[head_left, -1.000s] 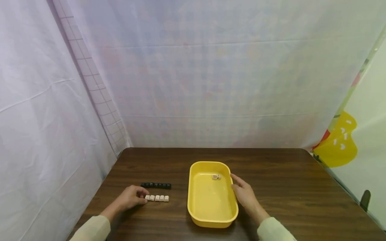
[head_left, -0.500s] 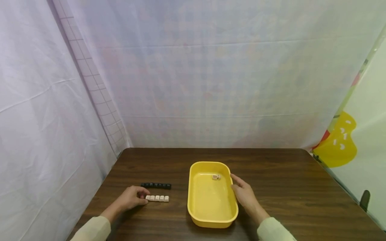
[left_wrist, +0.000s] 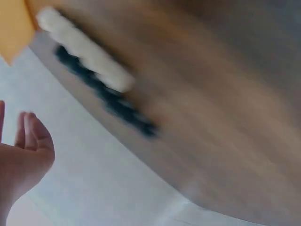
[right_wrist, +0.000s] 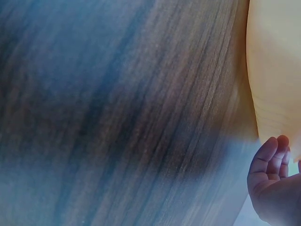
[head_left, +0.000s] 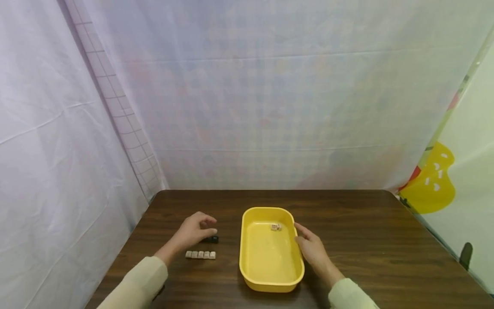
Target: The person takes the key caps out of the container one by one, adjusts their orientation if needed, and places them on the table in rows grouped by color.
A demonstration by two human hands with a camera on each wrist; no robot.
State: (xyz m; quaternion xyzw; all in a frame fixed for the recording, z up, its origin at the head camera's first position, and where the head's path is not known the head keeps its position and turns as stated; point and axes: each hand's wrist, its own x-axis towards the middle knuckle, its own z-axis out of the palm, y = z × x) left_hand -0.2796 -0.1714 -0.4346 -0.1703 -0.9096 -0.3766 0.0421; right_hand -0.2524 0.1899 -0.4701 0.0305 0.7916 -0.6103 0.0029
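A row of small white keycaps (head_left: 200, 255) lies on the table to the left of a yellow plastic basin (head_left: 272, 283). Just behind it is a row of black keycaps (head_left: 214, 240), mostly covered by my left hand (head_left: 191, 231) in the head view. That hand hovers over the black row, thumb and fingers apart, nothing visible between them. In the left wrist view both rows blur, the black row (left_wrist: 106, 94) alongside the white one. My right hand (head_left: 314, 253) rests against the basin's right side, its fingers (right_wrist: 265, 157) along the outer wall.
A couple of small white pieces (head_left: 275, 227) lie inside the basin near its far right corner. The brown wood-grain table (head_left: 359, 240) ends at a hanging white curtain (head_left: 266, 107) at the back. Another curtain (head_left: 58, 128) hangs along the left.
My left hand has left the left end of the white row and moved up and right over the black row. The right hand and basin have stayed in place.
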